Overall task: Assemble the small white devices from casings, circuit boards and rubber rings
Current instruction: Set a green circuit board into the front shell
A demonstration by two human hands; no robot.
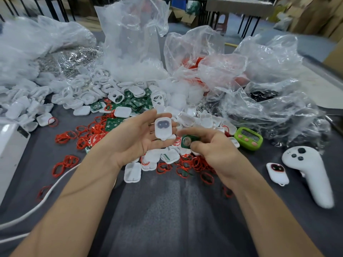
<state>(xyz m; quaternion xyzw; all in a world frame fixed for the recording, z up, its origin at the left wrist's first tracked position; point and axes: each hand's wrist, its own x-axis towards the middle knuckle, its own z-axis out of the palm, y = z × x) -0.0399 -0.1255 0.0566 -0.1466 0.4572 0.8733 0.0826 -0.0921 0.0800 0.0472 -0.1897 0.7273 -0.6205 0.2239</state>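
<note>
head cam | looks forward and down | close over table (167, 210) | wide-angle

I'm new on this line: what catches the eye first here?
Centre frame, the left hand cradles a white casing on its open fingers while the right hand pinches a green circuit board. Red rubber rings litter the grey table beneath; plastic bags rise behind.

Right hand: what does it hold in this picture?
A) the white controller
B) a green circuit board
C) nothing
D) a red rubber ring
B: the right hand pinches a small green circuit board, while the white casing rests on the left hand.
</note>
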